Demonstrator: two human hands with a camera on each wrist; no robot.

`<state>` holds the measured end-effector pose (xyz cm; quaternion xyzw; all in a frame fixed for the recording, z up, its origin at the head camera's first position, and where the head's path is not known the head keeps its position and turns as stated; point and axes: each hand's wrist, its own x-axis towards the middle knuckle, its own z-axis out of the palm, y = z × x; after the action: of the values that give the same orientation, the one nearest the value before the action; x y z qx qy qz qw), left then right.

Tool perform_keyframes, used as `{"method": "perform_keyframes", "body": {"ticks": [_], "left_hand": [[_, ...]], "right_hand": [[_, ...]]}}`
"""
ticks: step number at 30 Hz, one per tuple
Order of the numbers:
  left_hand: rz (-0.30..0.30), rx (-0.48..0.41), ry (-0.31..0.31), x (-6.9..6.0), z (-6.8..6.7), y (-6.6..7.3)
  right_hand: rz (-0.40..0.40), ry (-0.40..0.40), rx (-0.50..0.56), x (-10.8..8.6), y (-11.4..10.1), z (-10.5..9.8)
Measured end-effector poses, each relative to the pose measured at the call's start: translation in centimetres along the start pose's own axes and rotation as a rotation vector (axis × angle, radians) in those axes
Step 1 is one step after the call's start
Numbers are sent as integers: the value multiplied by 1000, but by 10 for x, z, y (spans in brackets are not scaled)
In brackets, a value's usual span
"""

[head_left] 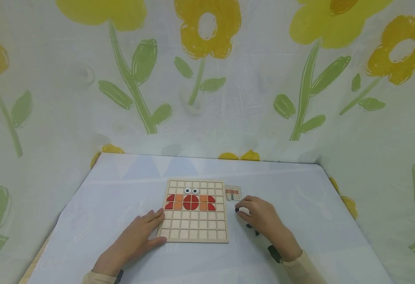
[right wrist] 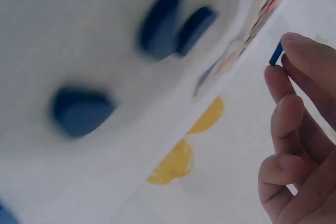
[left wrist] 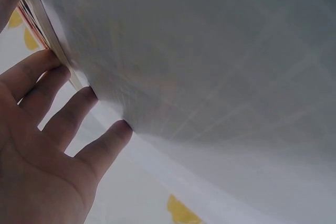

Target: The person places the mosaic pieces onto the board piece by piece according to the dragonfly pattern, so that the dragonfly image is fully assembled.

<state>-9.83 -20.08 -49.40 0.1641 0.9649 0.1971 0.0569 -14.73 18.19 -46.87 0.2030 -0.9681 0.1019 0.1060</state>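
A wooden grid board [head_left: 195, 225] lies on the table with red pieces [head_left: 191, 202], orange pieces [head_left: 203, 202] and two eye pieces [head_left: 187, 191] in its cells. At the board's left edge rests my left hand [head_left: 136, 238], fingers extended, the thumb by the near-left corner; its fingertips touch the edge in the left wrist view. Right of the board, my right hand [head_left: 262, 217] pinches a small dark blue tile [right wrist: 275, 53] between thumb and fingertips, held above the table. Loose blue tiles [right wrist: 160, 24] lie beneath that hand, partly hidden by it in the head view.
A small picture card [head_left: 233, 193] with a gridded figure lies beside the board's upper right corner. The pale table [head_left: 300, 197] ends at a back edge against a flower-printed curtain [head_left: 228, 118], which also hangs on both sides.
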Motion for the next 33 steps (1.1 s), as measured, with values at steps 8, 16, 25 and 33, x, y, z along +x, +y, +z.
{"method": "perform_keyframes", "body": {"ticks": [8, 16, 25, 33], "left_hand": [[-14, -8, -7, 1, 1, 0], [-6, -3, 4, 2, 1, 0], [14, 11, 12, 1, 1, -2], [9, 6, 6, 2, 1, -2]], "right_hand": [[-142, 67, 77, 19, -32, 1], [-294, 60, 140, 42, -68, 9], [-357, 10, 184, 59, -95, 27], [-358, -82, 99, 68, -107, 36]]}}
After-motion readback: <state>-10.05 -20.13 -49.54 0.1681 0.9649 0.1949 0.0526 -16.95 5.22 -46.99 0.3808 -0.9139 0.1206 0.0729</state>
